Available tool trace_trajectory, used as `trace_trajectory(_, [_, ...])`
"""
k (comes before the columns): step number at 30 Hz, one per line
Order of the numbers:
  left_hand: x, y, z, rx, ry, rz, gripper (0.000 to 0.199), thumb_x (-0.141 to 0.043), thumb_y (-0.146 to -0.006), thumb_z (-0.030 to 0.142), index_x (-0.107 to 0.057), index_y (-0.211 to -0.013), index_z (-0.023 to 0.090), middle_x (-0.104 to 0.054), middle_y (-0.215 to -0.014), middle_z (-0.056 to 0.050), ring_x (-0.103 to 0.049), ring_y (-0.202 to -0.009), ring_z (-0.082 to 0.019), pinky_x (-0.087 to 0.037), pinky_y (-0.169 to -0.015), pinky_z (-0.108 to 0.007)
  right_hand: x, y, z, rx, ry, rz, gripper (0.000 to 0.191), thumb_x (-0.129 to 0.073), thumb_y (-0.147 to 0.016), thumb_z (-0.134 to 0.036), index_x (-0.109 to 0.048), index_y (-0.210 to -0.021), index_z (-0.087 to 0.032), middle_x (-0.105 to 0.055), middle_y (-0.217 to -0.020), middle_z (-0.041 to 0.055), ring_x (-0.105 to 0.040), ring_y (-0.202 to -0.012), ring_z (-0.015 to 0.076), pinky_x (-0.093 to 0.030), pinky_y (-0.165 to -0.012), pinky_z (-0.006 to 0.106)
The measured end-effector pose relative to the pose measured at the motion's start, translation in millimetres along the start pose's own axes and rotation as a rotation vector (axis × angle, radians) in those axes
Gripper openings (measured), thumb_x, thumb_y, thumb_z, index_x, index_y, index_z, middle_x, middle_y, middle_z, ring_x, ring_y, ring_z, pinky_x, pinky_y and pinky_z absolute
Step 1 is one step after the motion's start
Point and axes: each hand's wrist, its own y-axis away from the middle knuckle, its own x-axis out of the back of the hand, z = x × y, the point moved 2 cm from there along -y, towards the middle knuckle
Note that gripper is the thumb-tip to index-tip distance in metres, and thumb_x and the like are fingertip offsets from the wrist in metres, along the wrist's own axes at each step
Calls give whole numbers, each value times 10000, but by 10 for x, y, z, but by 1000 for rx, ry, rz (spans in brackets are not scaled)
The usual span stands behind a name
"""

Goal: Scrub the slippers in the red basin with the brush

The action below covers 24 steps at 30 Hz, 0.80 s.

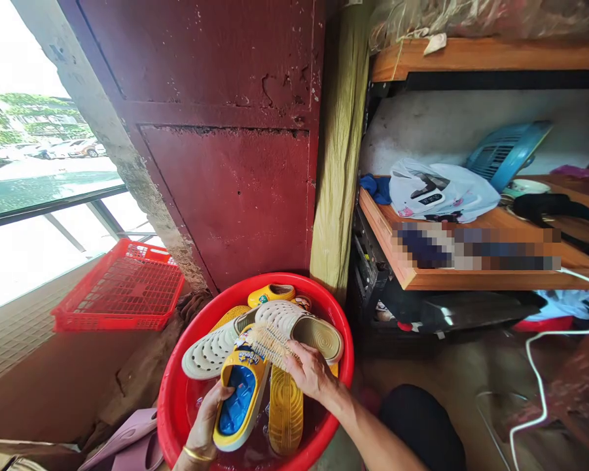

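My left hand (207, 413) grips a yellow clog (239, 400) with a blue insole, its thumb over the near side. My right hand (312, 373) is closed on a scrub brush (271, 343), whose pale bristles show and lie against or just above the clog's decorated toe. Both hands are over a red tub (169, 399) with some water in it. Around the brush are a white clog with holes (209, 353) and another white clog (324, 337) with a tan insole. A yellow sole (285, 415) faces up beside the held clog, and a yellow clog (265, 294) rests at the back.
Left of the tub sits a red plastic crate (122, 284), with pink slippers (127, 445) lower down. Behind it stands a maroon door (230, 196). At right, a wooden shelf (412, 280) carries a plastic bag (444, 190) and a blue fan (508, 154); a white cable (540, 386) hangs down.
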Motion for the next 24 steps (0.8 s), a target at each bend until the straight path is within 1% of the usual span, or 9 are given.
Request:
trace_trajectory(3, [73, -67, 5, 25, -7, 7, 454, -770, -565, 208, -707, -1013, 167, -755, -681, -20, -680, -499, -233, -537, -514, -327, 34, -36, -4, 17, -25, -28, 295, -484, -996, -252, -658, -1223, -178, -751, -1145, 116, -716, -1069, 238, -578, -958, 362])
trace_trajectory(6, [200, -138, 93, 16, 6, 71, 423, -738, -581, 192, -713, -1002, 162, -725, -601, -13, -678, -490, -243, -539, -502, -331, 67, -49, 14, 10, -26, 3, 285, -478, -992, -245, -672, -1190, -181, -757, -1107, 111, -719, -1057, 240, -582, -954, 368])
trace_trajectory(10, [306, -155, 226, -35, 13, 97, 458, -736, -573, 206, -707, -1030, 181, -752, -663, -16, -742, -650, -296, -584, -597, -367, 67, 2, 29, -19, -15, 52, 308, -490, -994, -269, -647, -1250, -197, -751, -1131, 107, -713, -1070, 241, -583, -964, 388])
trace_trajectory(12, [262, -123, 219, -86, -35, 53, 476, -778, -551, 222, -712, -1022, 186, -773, -725, -17, -747, -692, -299, -584, -615, -357, 45, 39, -5, -15, -3, 79, 345, -494, -998, -289, -613, -1307, -190, -738, -1173, 118, -703, -1098, 246, -577, -979, 403])
trace_trajectory(14, [154, -78, 154, -144, -98, -36, 493, -828, -524, 236, -722, -1003, 185, -788, -785, -25, -741, -695, -290, -569, -593, -333, 18, 57, -68, 17, 12, 105, 378, -491, -1003, -303, -584, -1344, -167, -718, -1219, 141, -683, -1140, 257, -568, -997, 419])
trace_trajectory(16, [26, -38, 68, -175, -132, -161, 535, -865, -505, 243, -727, -1018, 179, -799, -840, -40, -739, -714, -289, -560, -586, -319, -8, 43, -127, 50, 17, 92, 384, -489, -1006, -306, -578, -1347, -153, -712, -1225, 152, -677, -1149, 259, -567, -998, 414])
trace_trajectory(18, [-47, -23, 17, -181, -126, -216, 557, -871, -514, 248, -722, -1047, 181, -802, -852, -42, -741, -730, -292, -563, -593, -319, -16, 3, -148, 59, 8, 53, 355, -480, -1010, -288, -595, -1318, -152, -732, -1167, 142, -699, -1094, 246, -581, -969, 386])
trace_trajectory(20, [-20, -46, 44, -183, -111, -149, 515, -854, -531, 246, -716, -1025, 192, -798, -804, -23, -740, -700, -287, -561, -578, -315, 4, -38, -123, 46, 14, 36, 323, -473, -1007, -267, -623, -1271, -154, -747, -1106, 131, -716, -1040, 240, -591, -944, 375])
trace_trajectory(24, [202, -150, 263, -126, -19, 59, 423, -766, -580, 227, -698, -996, 191, -790, -743, -18, -741, -628, -276, -577, -563, -330, 81, -54, -58, 24, 46, 45, 293, -493, -976, -228, -664, -1207, -172, -754, -1086, 119, -716, -1045, 248, -585, -955, 392])
